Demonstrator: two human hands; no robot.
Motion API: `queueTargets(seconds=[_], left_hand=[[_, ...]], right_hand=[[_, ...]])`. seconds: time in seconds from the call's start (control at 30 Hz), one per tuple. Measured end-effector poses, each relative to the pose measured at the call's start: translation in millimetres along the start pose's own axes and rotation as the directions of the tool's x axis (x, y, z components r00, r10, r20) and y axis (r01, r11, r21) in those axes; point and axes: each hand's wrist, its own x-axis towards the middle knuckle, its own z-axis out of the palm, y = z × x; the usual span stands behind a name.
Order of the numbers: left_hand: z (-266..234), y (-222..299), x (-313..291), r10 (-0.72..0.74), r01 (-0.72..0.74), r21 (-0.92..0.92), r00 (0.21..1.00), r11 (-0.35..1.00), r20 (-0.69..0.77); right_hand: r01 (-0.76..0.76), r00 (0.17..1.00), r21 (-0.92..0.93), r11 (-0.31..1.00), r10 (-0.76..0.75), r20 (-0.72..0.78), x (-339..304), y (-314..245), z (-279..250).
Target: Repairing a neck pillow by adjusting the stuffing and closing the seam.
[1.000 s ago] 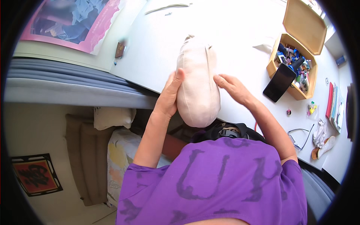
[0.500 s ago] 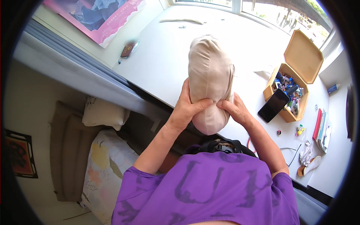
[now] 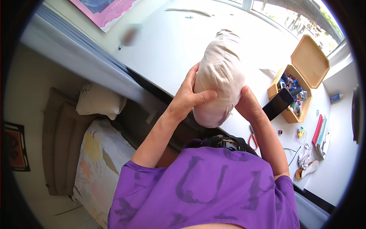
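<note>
Above the near edge of the white table I hold a stuffed beige cloth form (image 3: 223, 72), plump and rounded at its near end, with gathers and wrinkles along it. My left hand (image 3: 187, 95) wraps its left side, the thumb lying over the top. Against the right side presses my right hand (image 3: 249, 103); part of its fingers is hidden behind the cloth. The underside of the form cannot be seen.
An open wooden box (image 3: 272, 91) full of small items stands at the right, with a black phone (image 3: 278, 103) leaning on it. Red-handled pliers (image 3: 252, 140) lie by my right forearm. Books (image 3: 319, 131) and a small shoe (image 3: 309, 168) sit farther right on the table (image 3: 164, 49).
The cloth form has turned, its far end now leaning right. My thumbs, earlier pressed close together at a pinched-in waist, have moved apart, and my right hand has shifted along the side.
</note>
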Motion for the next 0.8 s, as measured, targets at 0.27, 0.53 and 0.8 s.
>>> queueTargets(seconds=[0.27, 0.53, 0.8], left_hand=[[6.1, -1.3, -11.7, 0.228, -0.199, 0.475, 0.974, 0.857, -0.004], [12.1, -25.2, -18.4, 0.253, -0.153, 0.317, 0.919, 0.936, -0.303], [-20.8, -39.8, -20.9, 0.117, -0.135, -0.004, 0.872, 0.991, -0.475]], right_hand=[[-0.030, 0.997, -0.031, 0.999, 0.028, -0.070, 3.1, 2.0, 19.2], [0.168, 0.923, -0.194, 0.967, -0.223, -0.314, 14.3, 36.3, 30.7], [0.101, 0.891, -0.558, 0.824, -0.325, -0.317, 27.6, 47.9, 45.6]])
